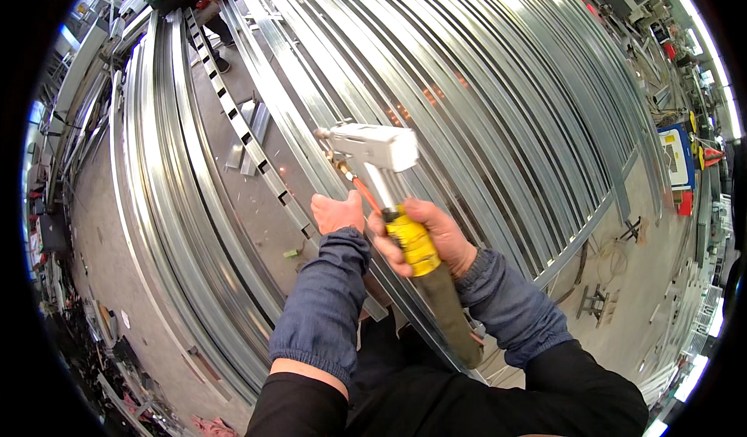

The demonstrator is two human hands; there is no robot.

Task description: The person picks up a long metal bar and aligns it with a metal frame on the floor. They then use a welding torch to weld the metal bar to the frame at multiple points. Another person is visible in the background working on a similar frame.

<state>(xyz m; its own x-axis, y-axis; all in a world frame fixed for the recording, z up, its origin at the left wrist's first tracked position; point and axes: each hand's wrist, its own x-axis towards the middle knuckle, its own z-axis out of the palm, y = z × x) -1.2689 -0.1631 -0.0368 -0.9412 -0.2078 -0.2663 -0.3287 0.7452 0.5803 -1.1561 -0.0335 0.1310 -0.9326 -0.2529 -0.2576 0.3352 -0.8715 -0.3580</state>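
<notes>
Gripping the yellow-handled white handheld welding gun, the right hand had its fingers clamped on the grip; the gun's long axis ran up-left, nozzle toward the long galvanised steel channels. The left hand, fingers curled together, rested just beside on a channel

both hands on welding gun — over steel rails

Bright, glossy galvanised metal in the long profiles, matt white casing on the handheld tool with a smooth yellow plastic grip and coarse olive cloth sheath, soft blue woven fabric on the oversleeves.
</notes>
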